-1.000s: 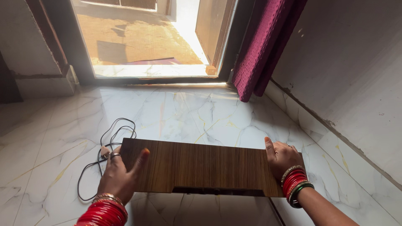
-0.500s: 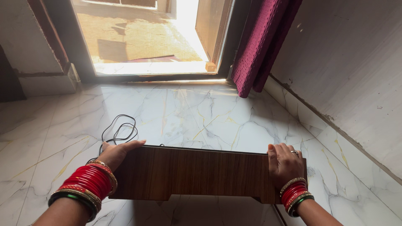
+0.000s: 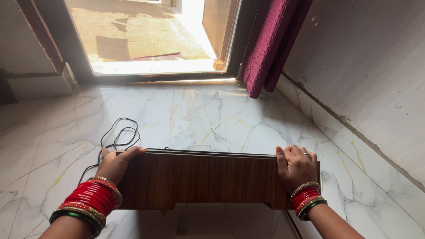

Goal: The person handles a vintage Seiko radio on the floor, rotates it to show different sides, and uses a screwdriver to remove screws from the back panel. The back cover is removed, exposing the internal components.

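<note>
A long brown wood-grain board (image 3: 203, 179), like a low table turned on its edge, stands upright on the white marble floor (image 3: 208, 115). My left hand (image 3: 116, 163) grips its left end, with fingers over the top edge. At the right end my right hand (image 3: 295, 167) holds the board the same way. Both wrists carry red and green bangles. A notch is cut into the board's lower edge.
A black cable (image 3: 116, 140) lies coiled on the floor just behind the board's left end. An open doorway (image 3: 146, 35) is ahead, with a maroon curtain (image 3: 270, 44) at its right. A grey wall (image 3: 372, 75) runs along the right side.
The board has tipped from lying flat, top face showing, to standing on its edge. My left hand shifted from the board's face to its left end; the right hand stayed at the right end.
</note>
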